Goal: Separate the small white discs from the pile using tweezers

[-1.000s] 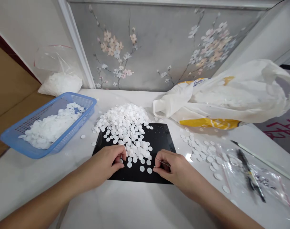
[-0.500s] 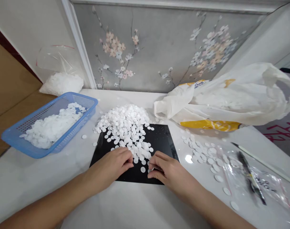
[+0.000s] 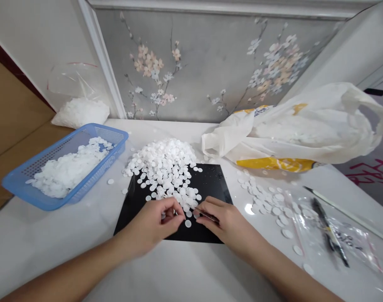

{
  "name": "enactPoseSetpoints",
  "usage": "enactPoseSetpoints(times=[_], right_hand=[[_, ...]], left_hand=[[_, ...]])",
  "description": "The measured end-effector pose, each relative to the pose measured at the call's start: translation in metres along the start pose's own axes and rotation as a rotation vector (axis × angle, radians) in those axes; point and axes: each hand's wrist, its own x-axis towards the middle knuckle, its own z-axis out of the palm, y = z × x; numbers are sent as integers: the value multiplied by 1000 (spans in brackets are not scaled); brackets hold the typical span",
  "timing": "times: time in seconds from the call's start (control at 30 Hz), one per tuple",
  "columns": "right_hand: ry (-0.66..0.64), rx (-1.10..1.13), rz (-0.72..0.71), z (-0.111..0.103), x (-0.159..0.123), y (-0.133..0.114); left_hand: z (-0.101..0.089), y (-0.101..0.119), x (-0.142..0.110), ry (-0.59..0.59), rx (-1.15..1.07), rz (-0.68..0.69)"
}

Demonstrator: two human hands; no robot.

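On the white table (image 3: 172, 272), a heap of white discs (image 3: 166, 161) spills onto a black mat (image 3: 207, 180). Lots look left. The right hand (image 3: 226, 219) pinches a thin tool (image 3: 207, 215). I can't tell what's done, or if the curled left hand (image 3: 154, 227) holds a disc.

the mat (image 3: 207, 180) lies on the table (image 3: 147, 277); a heap of discs (image 3: 166, 159) covers its far left part and runs past its far edge. over the mat's near side are the left hand (image 3: 156, 222) and the right hand (image 3: 225, 220), a tool (image 3: 207, 214) in the latter's fingers, one disc (image 3: 188, 224) between them. left of the mat, a basket (image 3: 49, 205) holds more discs; behind it sits a bag (image 3: 82, 112). a panel (image 3: 191, 71) rises behind the heap. a carrier bag (image 3: 304, 144) lies behind and right of the mat; before it are scattered discs (image 3: 267, 203), then a pen (image 3: 333, 238) on a pouch (image 3: 361, 247), and a stick (image 3: 345, 212) beyond the pen.
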Motion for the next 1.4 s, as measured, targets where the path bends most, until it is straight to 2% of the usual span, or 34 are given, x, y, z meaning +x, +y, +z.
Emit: enactPoseSetpoints(times=[0.07,0.13,0.2,0.3,0.4,0.5,0.63,0.8,1.03,1.1,1.27,1.4], right_hand=[[10,-2,-10,2,2,0],[21,-18,-1,3,3,0],[23,-25,28,2,3,-2],[24,3,94,0,3,-4],[43,67,166,-2,2,-5],[12,223,247,-3,0,-8],[-46,527,291,-2,-2,-18],[-4,738,308,4,-3,-30],[-23,792,281,6,-5,-32],[-36,805,288,5,-6,-33],[-52,803,299,6,-5,-35],[-49,782,269,9,-6,-27]], left_hand=[[7,-3,1,68,277,91],[14,-4,4,111,450,155],[19,-4,6,125,533,177],[20,-3,8,104,537,166],[18,-2,7,84,498,138],[15,-2,5,74,418,120],[12,-4,2,61,111,58],[8,-1,0,66,-185,15],[6,8,-1,-47,-497,-128],[7,7,-2,-70,-554,-133],[10,4,-5,-105,-538,-81],[6,4,-4,-103,-516,-77]])
